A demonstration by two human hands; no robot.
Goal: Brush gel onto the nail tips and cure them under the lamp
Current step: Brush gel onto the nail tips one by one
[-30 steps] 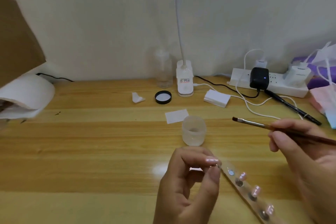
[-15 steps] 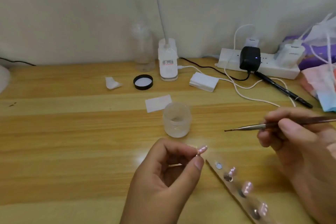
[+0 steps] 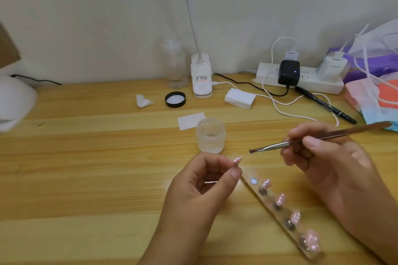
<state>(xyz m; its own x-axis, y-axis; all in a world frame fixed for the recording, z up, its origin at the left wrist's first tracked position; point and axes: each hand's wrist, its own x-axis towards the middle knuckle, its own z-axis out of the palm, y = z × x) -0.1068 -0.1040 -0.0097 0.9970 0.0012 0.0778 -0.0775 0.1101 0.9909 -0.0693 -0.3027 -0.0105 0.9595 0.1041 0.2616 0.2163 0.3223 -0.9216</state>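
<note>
My left hand [image 3: 200,191] pinches a small pink nail tip [image 3: 237,160] on its stand between thumb and forefinger, above the wooden table. My right hand [image 3: 329,168] holds a thin brush [image 3: 301,141] like a pen; its flat bristle end points left, a short way right of the held tip and apart from it. A clear holder strip [image 3: 269,204] lies diagonally below the hands with several pink nail tips [image 3: 280,199] on magnetic stands and one bare magnet at its upper end. An open frosted gel jar [image 3: 210,135] stands just behind the hands. The white curing lamp [image 3: 13,101] sits at the far left edge.
The jar's black lid [image 3: 175,99], paper wipes [image 3: 190,120], a pad stack [image 3: 239,98], a clear bottle [image 3: 174,64] and a white desk lamp base [image 3: 201,77] stand at the back. A power strip [image 3: 301,78] with cables, a black pen [image 3: 325,105] and bags fill the right.
The view swung left and back right. My left hand turned the pinched nail tip upward, and my right hand brought the brush end closer to it.
</note>
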